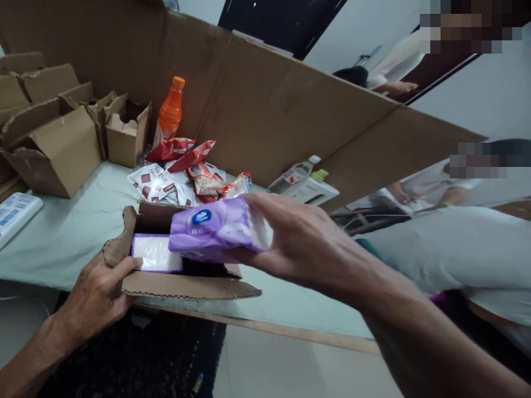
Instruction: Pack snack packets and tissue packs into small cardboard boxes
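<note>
My right hand (292, 237) grips one end of a purple tissue pack (211, 228), holding it tilted over the right part of an open cardboard box (186, 286). Inside the box, on its left, lies another pack with a white face and purple edges (155, 252). My left hand (93, 290) is closed round the box's left wall, its thumb reaching inside against the white-faced pack. The purple pack hides part of the box's interior.
Behind the box lie several snack packets (155, 182) and an orange drink bottle (169, 110). Open cardboard boxes (68, 149) stand at the left. A clear bottle (292, 176) and a white bottle (313, 190) rest near the cardboard partition (282, 105). Other people are at right.
</note>
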Demonstrator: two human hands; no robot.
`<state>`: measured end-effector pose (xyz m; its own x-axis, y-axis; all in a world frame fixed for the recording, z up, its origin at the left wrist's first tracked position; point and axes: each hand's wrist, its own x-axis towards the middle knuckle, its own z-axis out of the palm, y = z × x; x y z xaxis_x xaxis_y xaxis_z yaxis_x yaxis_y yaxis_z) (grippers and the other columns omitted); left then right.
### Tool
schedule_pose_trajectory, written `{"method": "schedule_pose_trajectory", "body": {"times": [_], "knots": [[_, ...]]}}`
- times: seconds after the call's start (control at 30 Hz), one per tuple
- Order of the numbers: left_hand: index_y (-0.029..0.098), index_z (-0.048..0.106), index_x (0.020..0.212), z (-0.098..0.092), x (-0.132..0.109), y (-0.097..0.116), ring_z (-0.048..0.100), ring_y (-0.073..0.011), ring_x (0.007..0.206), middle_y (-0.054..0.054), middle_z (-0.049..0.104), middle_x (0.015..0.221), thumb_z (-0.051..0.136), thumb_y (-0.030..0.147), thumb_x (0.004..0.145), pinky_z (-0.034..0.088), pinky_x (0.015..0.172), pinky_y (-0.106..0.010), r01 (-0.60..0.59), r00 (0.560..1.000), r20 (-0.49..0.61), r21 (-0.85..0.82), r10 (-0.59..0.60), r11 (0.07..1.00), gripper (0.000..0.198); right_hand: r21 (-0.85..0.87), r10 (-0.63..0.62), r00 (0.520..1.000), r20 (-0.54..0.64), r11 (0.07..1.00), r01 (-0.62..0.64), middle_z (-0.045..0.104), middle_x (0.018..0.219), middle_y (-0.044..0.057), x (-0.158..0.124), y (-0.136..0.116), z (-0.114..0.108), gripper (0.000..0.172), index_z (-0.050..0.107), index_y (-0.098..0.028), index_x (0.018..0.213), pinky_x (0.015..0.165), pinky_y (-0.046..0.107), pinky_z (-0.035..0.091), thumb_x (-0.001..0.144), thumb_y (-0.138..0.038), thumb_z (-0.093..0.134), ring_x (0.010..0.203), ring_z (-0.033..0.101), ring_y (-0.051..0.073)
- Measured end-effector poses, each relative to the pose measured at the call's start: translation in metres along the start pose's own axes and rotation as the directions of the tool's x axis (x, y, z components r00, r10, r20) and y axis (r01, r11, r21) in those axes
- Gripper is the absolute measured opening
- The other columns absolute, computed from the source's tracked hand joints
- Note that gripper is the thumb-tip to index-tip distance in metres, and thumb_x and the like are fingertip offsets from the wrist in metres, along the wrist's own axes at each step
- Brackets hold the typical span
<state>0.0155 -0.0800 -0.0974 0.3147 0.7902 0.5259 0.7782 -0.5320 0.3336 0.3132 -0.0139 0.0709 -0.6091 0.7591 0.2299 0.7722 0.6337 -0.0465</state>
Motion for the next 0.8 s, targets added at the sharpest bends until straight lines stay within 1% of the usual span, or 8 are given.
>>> {"method": "schedule_pose_trajectory", "body": {"times": [0.1,0.17,0.27,0.43,0.53,0.67,0.73,0.8], "knots": [[0.023,0.071,0.117,0.003,0.000,-0.002,0.067,-0.0280,0.080,-0.009,0.074,0.091,0.056,0.019,0.079,0.057,0.066,-0.036,0.014,1.000,0.015,0.019,-0.014,1.000,0.041,-0.216,-0.074,0.997,0.020,0.973,0.077,0.068,0.087,0.011,-0.007,-0.012,-0.012,0.009,0.062,-0.023,0.092,0.073,0.039,0.044,0.089,-0.031,0.066,0.081,0.060,0.027],[0.024,0.071,0.116,0.005,0.000,-0.002,0.066,-0.0267,0.080,-0.008,0.074,0.093,0.059,0.017,0.076,0.056,0.069,-0.036,0.027,0.999,0.021,0.000,-0.027,1.000,0.042,-0.296,-0.115,0.989,0.090,0.945,0.137,0.068,0.087,0.012,-0.007,-0.017,-0.010,0.008,0.064,-0.024,0.095,0.076,0.041,0.044,0.087,-0.024,0.065,0.082,0.059,0.028],[0.023,0.071,0.114,0.005,0.002,-0.001,0.066,-0.0261,0.084,-0.008,0.073,0.101,0.058,0.014,0.074,0.056,0.072,-0.035,0.021,1.000,0.012,-0.037,-0.020,0.999,0.044,-0.351,-0.132,0.970,0.206,0.915,0.199,0.069,0.087,0.011,0.003,-0.019,0.002,0.011,0.065,-0.023,0.095,0.074,0.040,0.044,0.084,-0.021,0.065,0.080,0.058,0.027],[0.021,0.070,0.112,0.005,0.006,0.001,0.067,-0.0288,0.089,-0.011,0.073,0.104,0.054,0.014,0.075,0.057,0.072,-0.037,-0.021,1.000,-0.013,-0.038,0.020,0.999,0.041,-0.340,-0.117,0.958,0.262,0.918,0.205,0.071,0.092,0.013,0.026,-0.032,0.018,0.014,0.066,-0.021,0.094,0.071,0.038,0.044,0.082,-0.025,0.072,0.085,0.060,0.029],[0.020,0.070,0.114,0.005,0.005,0.000,0.068,-0.0319,0.099,-0.013,0.074,0.110,0.053,0.016,0.080,0.058,0.076,-0.040,-0.015,1.000,-0.016,-0.045,0.014,0.999,0.038,-0.295,-0.097,0.961,0.258,0.940,0.174,0.071,0.094,0.015,0.026,-0.038,0.028,0.019,0.067,-0.017,0.099,0.072,0.037,0.046,0.085,-0.028,0.072,0.089,0.061,0.030],[0.023,0.069,0.116,0.006,0.001,-0.003,0.069,-0.0297,0.090,-0.009,0.075,0.102,0.050,0.016,0.081,0.057,0.073,-0.038,0.021,1.000,-0.006,-0.060,-0.021,0.998,0.040,-0.268,0.018,0.968,0.250,0.962,0.052,0.073,0.106,0.017,0.009,-0.028,0.052,0.029,0.067,-0.014,0.112,0.076,0.038,0.052,0.086,-0.026,0.070,0.096,0.064,0.031],[0.024,0.067,0.120,0.008,0.000,-0.005,0.069,-0.0287,0.084,-0.007,0.075,0.099,0.051,0.017,0.080,0.056,0.070,-0.038,0.005,1.000,0.005,-0.072,-0.005,0.997,0.044,-0.256,0.093,0.935,0.342,0.967,-0.003,0.074,0.114,0.017,0.003,-0.021,0.064,0.034,0.066,-0.015,0.120,0.080,0.040,0.054,0.087,-0.023,0.069,0.101,0.067,0.031],[0.024,0.065,0.124,0.009,0.001,-0.007,0.069,-0.0281,0.082,-0.007,0.076,0.097,0.051,0.018,0.080,0.056,0.069,-0.037,-0.009,1.000,0.022,-0.085,0.011,0.996,0.047,-0.215,0.147,0.873,0.466,0.975,-0.050,0.075,0.114,0.018,0.003,-0.014,0.074,0.035,0.066,-0.014,0.123,0.082,0.043,0.057,0.091,-0.026,0.068,0.101,0.070,0.033]]}}
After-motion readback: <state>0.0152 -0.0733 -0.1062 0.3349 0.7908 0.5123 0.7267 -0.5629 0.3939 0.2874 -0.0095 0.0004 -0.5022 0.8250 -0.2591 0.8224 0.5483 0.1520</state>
